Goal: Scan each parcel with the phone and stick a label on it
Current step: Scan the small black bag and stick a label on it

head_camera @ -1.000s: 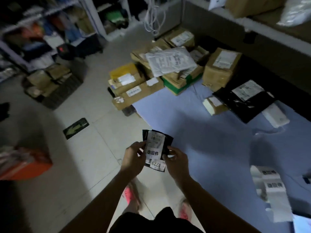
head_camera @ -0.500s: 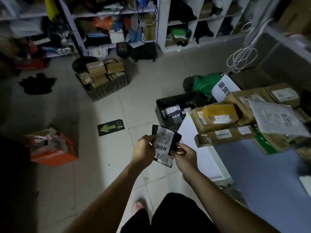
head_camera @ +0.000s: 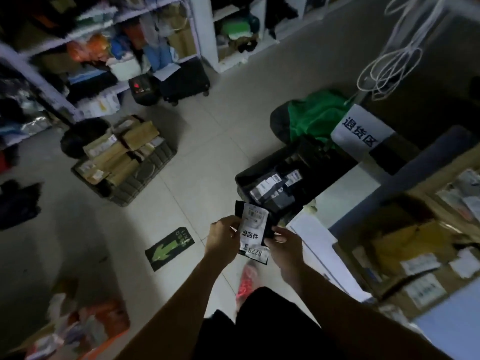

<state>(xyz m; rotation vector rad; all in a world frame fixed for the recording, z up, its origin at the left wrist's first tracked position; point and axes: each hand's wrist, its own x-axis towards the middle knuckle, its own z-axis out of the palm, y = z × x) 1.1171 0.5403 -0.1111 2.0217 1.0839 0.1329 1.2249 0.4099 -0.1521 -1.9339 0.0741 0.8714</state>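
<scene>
Bottom centre of the frame, your red shoe is on the tiled floor, and just above it your hands meet. Your left hand has its grip pinched on the left edge of the small black parcel and your right hand has its grip pinched on the right edge, white label facing you. Just beyond the parcel sits a black bin of dark packets, to the left a green arrow sticker on the floor and a crate stacked with brown boxes, and farthest off, upper left, the cluttered shelves.
</scene>
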